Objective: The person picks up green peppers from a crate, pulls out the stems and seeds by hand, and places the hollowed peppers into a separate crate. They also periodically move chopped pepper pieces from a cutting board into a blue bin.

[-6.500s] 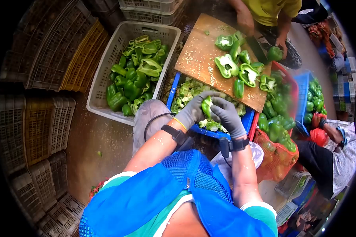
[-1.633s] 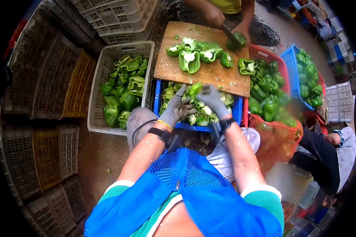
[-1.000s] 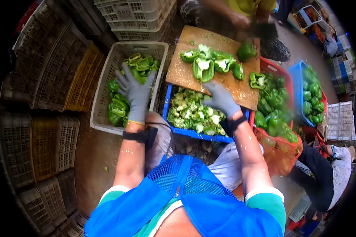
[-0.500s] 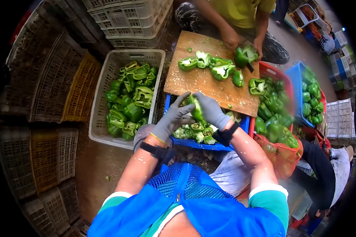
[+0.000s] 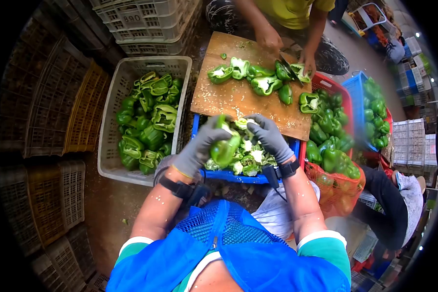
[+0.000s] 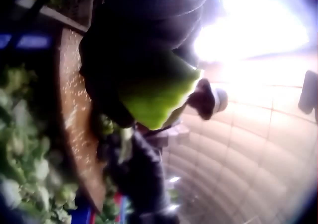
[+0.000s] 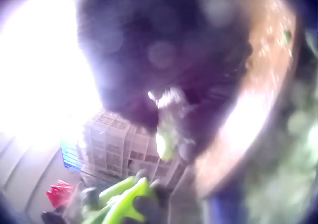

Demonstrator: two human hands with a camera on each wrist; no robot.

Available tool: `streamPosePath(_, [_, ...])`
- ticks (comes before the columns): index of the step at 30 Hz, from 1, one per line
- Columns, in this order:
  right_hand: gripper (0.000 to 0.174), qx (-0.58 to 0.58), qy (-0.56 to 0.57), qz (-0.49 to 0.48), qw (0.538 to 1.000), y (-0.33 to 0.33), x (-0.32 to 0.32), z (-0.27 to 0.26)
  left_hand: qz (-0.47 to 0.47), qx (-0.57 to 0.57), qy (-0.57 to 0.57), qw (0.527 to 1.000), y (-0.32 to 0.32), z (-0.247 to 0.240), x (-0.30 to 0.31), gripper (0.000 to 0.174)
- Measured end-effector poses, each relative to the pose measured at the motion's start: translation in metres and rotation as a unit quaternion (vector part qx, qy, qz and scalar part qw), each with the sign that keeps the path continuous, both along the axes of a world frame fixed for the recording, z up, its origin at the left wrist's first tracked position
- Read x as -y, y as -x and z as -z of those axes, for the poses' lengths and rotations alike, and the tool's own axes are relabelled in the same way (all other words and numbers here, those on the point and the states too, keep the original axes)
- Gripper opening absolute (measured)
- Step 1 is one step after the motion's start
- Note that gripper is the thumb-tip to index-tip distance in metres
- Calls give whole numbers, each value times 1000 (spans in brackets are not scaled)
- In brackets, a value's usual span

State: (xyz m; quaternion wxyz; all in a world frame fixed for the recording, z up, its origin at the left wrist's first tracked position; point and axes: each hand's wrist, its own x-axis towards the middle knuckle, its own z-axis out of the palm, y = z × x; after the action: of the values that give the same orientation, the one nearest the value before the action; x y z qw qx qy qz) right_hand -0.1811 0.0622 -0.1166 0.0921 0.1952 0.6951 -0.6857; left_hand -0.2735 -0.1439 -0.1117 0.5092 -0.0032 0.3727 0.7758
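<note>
My gloved left hand (image 5: 199, 148) grips a green bell pepper half (image 5: 226, 148) above the blue crate (image 5: 233, 177). Its cut edge shows bright in the left wrist view, the pepper half (image 6: 159, 97) partly covered by the dark glove. To its right, my gloved right hand (image 5: 271, 138) pinches a pale pepper core (image 5: 245, 122). The right wrist view shows that core (image 7: 168, 127) between the fingertips, whitish with a green end. Cores and scraps (image 5: 252, 165) fill the crate below both hands.
A grey crate (image 5: 104, 146) of halved peppers stands at left. A cutting board (image 5: 219, 102) overlaps the blue crate's far side, holding cut peppers. Opposite, another person cuts with a knife (image 5: 291, 70). Whole peppers fill a red crate (image 5: 348, 97) and a net bag (image 5: 338, 190) at right.
A second ago my left hand was spread over the grey crate; then both hands met on a pepper half. Now they have parted, the core in the right hand, the pepper half in the left.
</note>
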Motion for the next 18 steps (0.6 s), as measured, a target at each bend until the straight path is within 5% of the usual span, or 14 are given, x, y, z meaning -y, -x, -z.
streamPosePath(1, [33, 20, -5, -18, 1000, -2, -15, 5, -18, -11, 12, 1000, 12, 2, 12, 53])
streamPosePath(3, [36, 103, -91, -162, 977, 5, -40, -3, -168, 89, -138, 972, 43, 34, 30, 68])
streamPosePath(5, [42, -113, -453, -146, 872, 20, -55, 9, -269, 92, -235, 930, 56, -3, 42, 81])
streamPosePath(6, [47, -90, -518, -90, 846, 38, -55, 3, -310, 163, -256, 901, 59, 17, 49, 79])
streamPosePath(8, [51, -10, -600, -1, 800, 78, -44, -4, -255, 188, -266, 910, 56, 44, 34, 72])
streamPosePath(9, [51, 26, -618, -33, 785, 91, -33, -1, -230, 198, -270, 914, 52, 48, 24, 69])
streamPosePath(12, [46, 122, -659, -55, 740, 113, -1, 32, -169, 90, 1, 982, 23, 37, -17, 62])
streamPosePath(15, [46, 13, -608, 2, 794, 96, -5, 52, -85, 148, 98, 980, 14, 68, -37, 65])
streamPosePath(17, [42, -145, -378, 42, 914, 63, 13, 39, -77, 236, 143, 958, 12, 45, -45, 62])
streamPosePath(18, [40, -177, -351, 11, 919, 43, 23, 35, -63, 266, 27, 961, 12, 53, -47, 58])
